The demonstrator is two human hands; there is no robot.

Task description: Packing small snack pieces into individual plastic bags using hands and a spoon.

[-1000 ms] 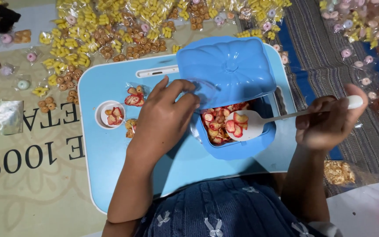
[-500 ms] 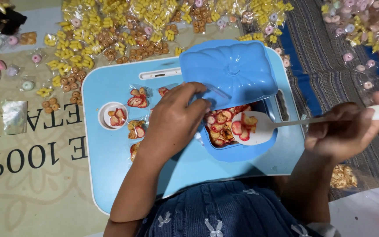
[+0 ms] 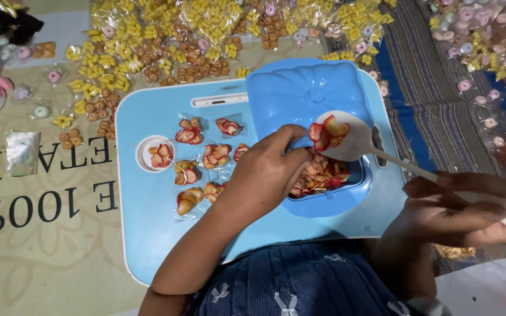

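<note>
White spoon (image 3: 346, 139), loaded with red slices, raised over open blue box (image 3: 329, 196); gripped at handle end by right hand (image 3: 461, 210). Left hand (image 3: 270, 169) closed at box rim, apparently pinching a clear bag. Filled packets (image 3: 197, 158) laid left on blue tray (image 3: 147, 234).

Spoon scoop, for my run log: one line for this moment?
right hand: holds spoon, loaded | left hand: at blue container

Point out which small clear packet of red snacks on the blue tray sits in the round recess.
The packet at the tray's left end: it alone lies in the white round recess; the other packets lie flat on the blue tray.
</note>
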